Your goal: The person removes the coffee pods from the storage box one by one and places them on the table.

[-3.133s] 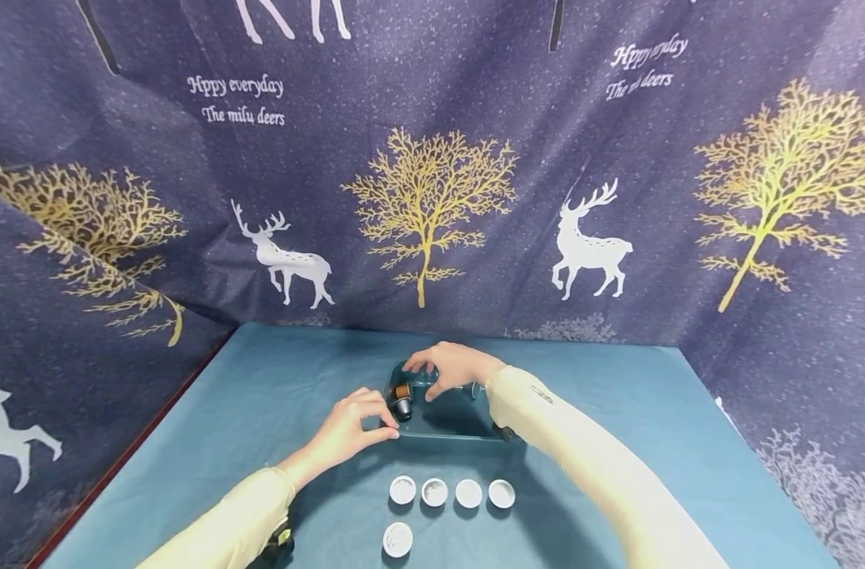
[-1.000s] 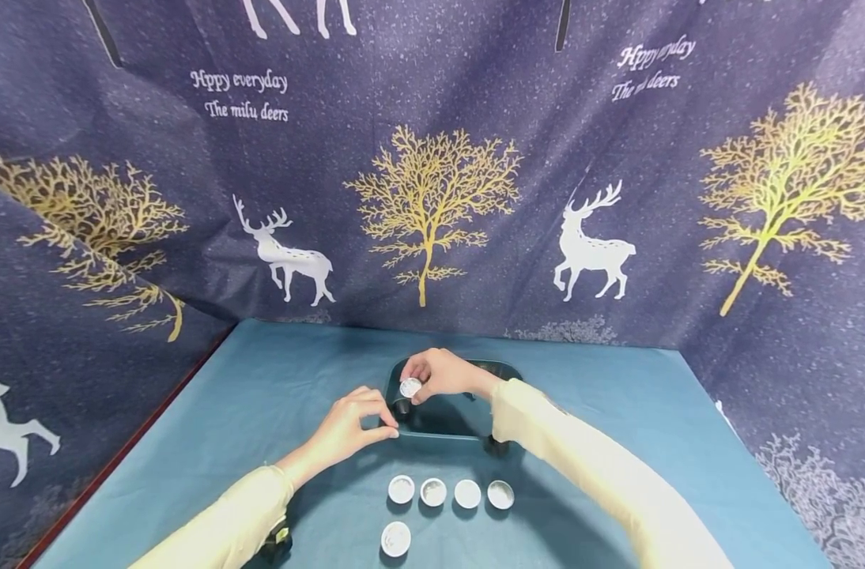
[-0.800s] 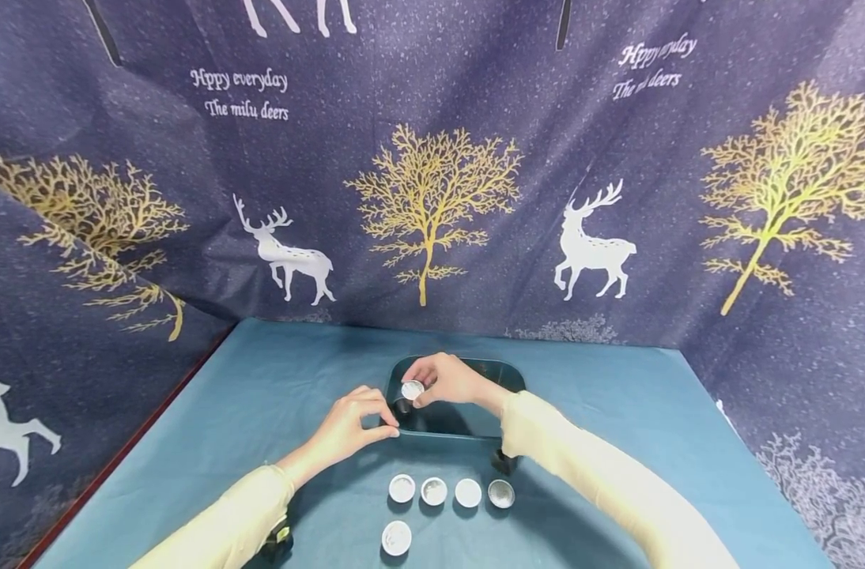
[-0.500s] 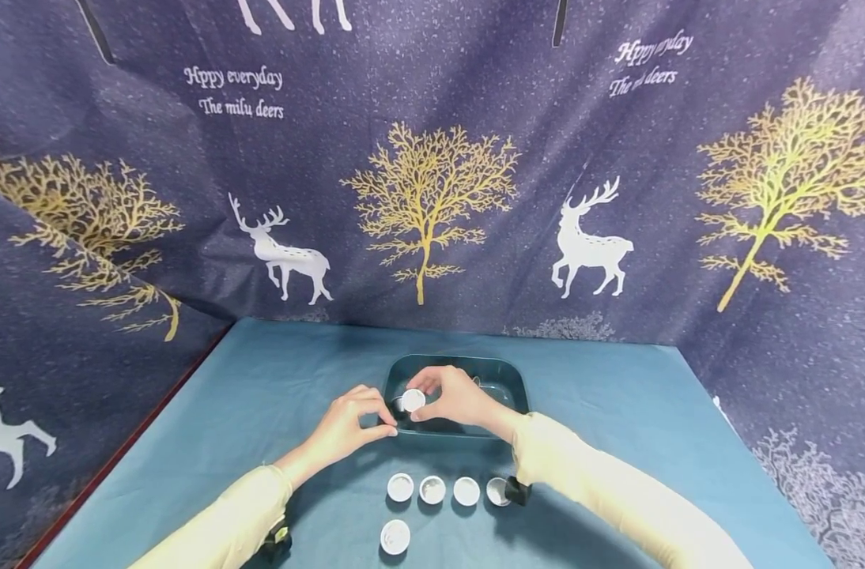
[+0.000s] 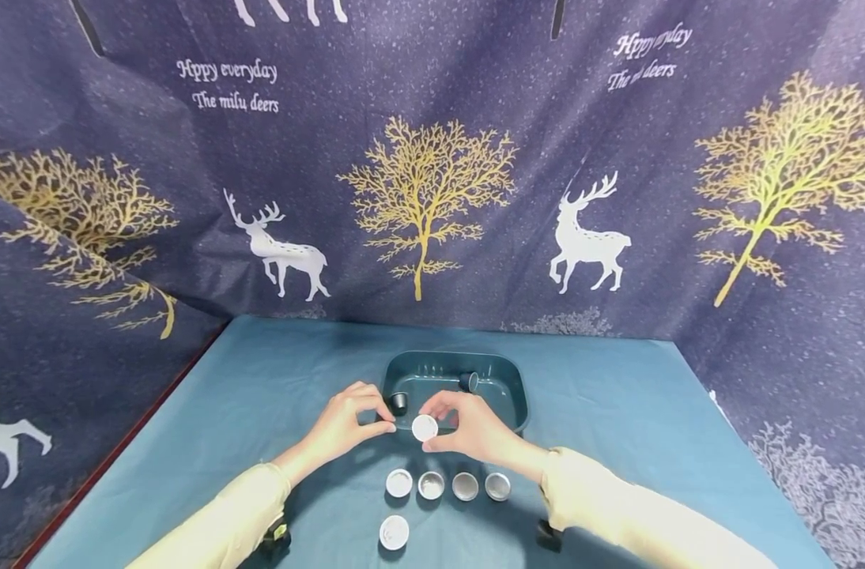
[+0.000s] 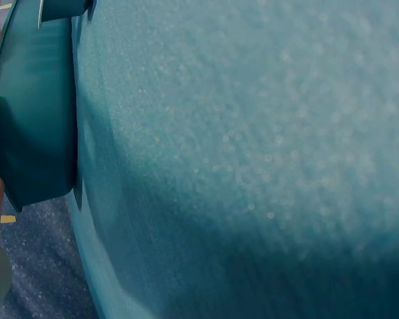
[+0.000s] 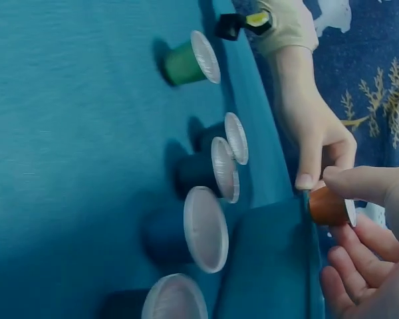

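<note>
1. Dark blue hanging cloth point(image 5: 461, 87) is being shown across the upper part of the head view, printed with white deer point(image 5: 288, 257) and golden trees point(image 5: 424, 205); beneath it, a surface is being covered by teal cloth point(image 5: 290, 363).
2. At the centre of the head view, a dark teal tray point(image 5: 500, 395) is being borne by the teal cloth. Its rim at the near left corner is being pinched between the thumb and fingers of the left hand point(image 5: 347, 419).
3. Just right of that corner, an orange capsule point(image 7: 329, 206) is being grasped between the thumb and fingers of the right hand point(image 5: 471, 427). It is being held at the tray's near rim in the head view, its white lid point(image 5: 424, 427) facing the camera; whether the rim is being touched cannot be told.
4. Inside the tray, one dark capsule point(image 5: 398, 403) is being seen at the left and another point(image 5: 468, 382), on its side, at the upper right.
5. At lower centre, a row of four pale-lidded capsules point(image 5: 431, 485) is being shown, with a fifth point(image 5: 394, 533) below its left end.
6. Both forearms are being covered by cream sleeves point(image 5: 240, 506).
</note>
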The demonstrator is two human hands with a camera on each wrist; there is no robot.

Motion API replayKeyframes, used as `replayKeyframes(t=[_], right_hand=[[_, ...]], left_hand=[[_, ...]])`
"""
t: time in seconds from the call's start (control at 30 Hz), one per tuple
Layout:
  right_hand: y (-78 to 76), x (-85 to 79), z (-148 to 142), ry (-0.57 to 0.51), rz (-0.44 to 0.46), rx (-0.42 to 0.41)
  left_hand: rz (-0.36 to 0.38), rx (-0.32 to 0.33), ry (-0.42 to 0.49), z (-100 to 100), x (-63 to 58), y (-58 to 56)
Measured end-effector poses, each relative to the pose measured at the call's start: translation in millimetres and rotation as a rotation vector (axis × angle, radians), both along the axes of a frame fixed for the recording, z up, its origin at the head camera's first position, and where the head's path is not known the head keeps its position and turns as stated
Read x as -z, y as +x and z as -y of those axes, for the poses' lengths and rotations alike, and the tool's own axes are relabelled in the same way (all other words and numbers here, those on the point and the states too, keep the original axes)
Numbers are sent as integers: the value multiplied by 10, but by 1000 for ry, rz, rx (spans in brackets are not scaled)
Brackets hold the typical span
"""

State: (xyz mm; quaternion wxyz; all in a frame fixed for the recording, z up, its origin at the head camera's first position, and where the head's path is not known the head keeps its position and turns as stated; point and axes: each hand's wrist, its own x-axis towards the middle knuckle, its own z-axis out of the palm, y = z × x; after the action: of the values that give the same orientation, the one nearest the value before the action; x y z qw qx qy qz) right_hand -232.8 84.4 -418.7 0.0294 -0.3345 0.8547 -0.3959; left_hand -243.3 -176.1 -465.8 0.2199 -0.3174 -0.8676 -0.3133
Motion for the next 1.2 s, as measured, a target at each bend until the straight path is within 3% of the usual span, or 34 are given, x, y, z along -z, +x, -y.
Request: replayKeyframes(t=[0.43, 0.77, 1.2], right_hand=[[354, 14, -188, 10, -114, -21], [561, 140, -228, 33, -53, -62], [707, 254, -230, 152, -76, -74]], left_hand=[[10, -7, -7, -32, -38, -3], [17, -6, -12, -7, -27, -10], [7, -1, -11, -5, 0, -15]])
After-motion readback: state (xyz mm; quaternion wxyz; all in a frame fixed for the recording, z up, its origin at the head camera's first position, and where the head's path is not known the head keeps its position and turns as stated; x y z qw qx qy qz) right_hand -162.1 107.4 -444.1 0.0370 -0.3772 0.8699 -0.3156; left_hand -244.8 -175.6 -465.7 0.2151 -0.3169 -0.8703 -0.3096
